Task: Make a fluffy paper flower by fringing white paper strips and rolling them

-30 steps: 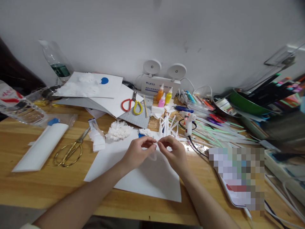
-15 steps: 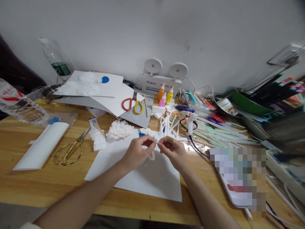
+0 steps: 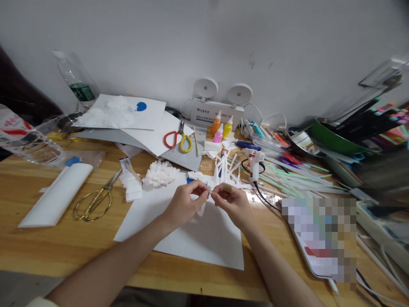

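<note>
Above a white sheet of paper (image 3: 204,243), my left hand (image 3: 188,200) and my right hand (image 3: 231,202) meet fingertip to fingertip. Both are closed in a pinch on a thin white paper strip (image 3: 201,209), whose loose end hangs below the left fingers. The part between the fingertips is too small to make out. Just behind the hands lies a small white ruffled piece on blue (image 3: 195,175), partly hidden by the left hand. A larger white ruffled clump (image 3: 160,173) sits to its left. Cut white paper strips (image 3: 226,168) spread behind the right hand.
Gold scissors (image 3: 96,200) and a folded white sheet (image 3: 57,196) lie left. Red-and-yellow scissors (image 3: 178,138) rest on stacked papers. A glue gun (image 3: 254,164) with its cord stands right, near a tablet-like device (image 3: 319,238). Small paint bottles (image 3: 218,134) stand at the back.
Hardly anything differs. The hanging end of the paper strip has swung slightly left and down, while both hands keep their place and pinch.
</note>
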Motion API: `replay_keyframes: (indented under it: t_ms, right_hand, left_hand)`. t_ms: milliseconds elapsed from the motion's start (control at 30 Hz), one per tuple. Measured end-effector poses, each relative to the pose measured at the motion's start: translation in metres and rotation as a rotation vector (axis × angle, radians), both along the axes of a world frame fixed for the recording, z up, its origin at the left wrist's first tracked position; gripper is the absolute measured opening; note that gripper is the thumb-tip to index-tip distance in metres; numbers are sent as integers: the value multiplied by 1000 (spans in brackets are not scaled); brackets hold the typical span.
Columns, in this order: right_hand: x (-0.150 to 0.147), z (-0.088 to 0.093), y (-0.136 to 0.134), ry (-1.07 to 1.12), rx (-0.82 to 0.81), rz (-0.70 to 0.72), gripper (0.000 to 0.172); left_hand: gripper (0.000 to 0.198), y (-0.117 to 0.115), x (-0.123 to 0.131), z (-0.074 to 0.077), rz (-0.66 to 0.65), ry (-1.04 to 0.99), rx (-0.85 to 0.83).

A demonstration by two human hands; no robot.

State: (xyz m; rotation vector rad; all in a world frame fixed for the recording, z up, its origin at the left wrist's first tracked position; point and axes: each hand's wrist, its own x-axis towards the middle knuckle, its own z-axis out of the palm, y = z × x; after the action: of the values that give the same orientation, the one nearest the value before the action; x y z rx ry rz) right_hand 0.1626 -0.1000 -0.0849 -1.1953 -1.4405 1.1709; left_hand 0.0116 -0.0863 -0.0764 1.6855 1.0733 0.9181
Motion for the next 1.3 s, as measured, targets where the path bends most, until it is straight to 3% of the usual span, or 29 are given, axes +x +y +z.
replay_keyframes:
  t_ms: [667, 1000, 1133, 1300]
  right_hand:
    - [1, -4, 0, -121, 100, -112, 13]
    - [-7, -2, -4, -360, 450, -224, 10]
    - [-5, -2, -3, -308, 367, -191, 6]
    - [-3, -5, -1, -88, 160, -139, 9]
  left_hand:
    - [16, -1, 2, 3, -27, -3, -14]
    - [20, -1, 2, -3, -62, -112, -148]
    - [33, 0, 3, -7, -48, -190, -272]
    - [20, 1, 2, -4, -83, -247, -308]
